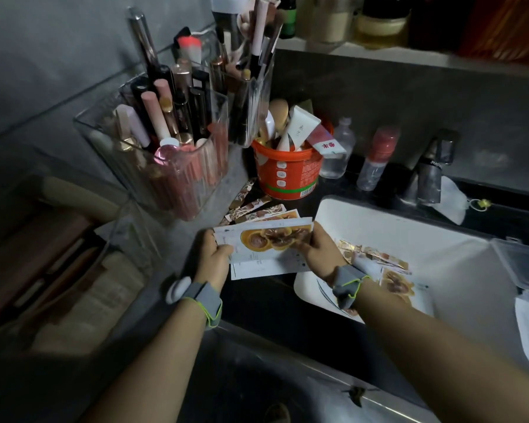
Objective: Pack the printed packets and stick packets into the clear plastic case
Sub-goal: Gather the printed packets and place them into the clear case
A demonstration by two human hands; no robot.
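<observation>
A stack of white printed packets (266,239) with an orange-brown picture is held over the dark counter. My left hand (216,254) grips its left end and my right hand (319,250) grips its right end. Brown patterned stick packets (251,206) lie fanned on the counter just behind the stack. More stick packets (370,253) and a printed packet (399,283) lie in a white tray (364,215) to the right. The clear plastic case (522,264) shows at the right edge, partly cut off.
A clear organiser (165,154) full of cosmetics stands at the back left. Behind the packets stands an orange tub (287,175) with tubes, then small bottles (376,157) and a tap (431,169). A steel sink (287,386) lies below my arms.
</observation>
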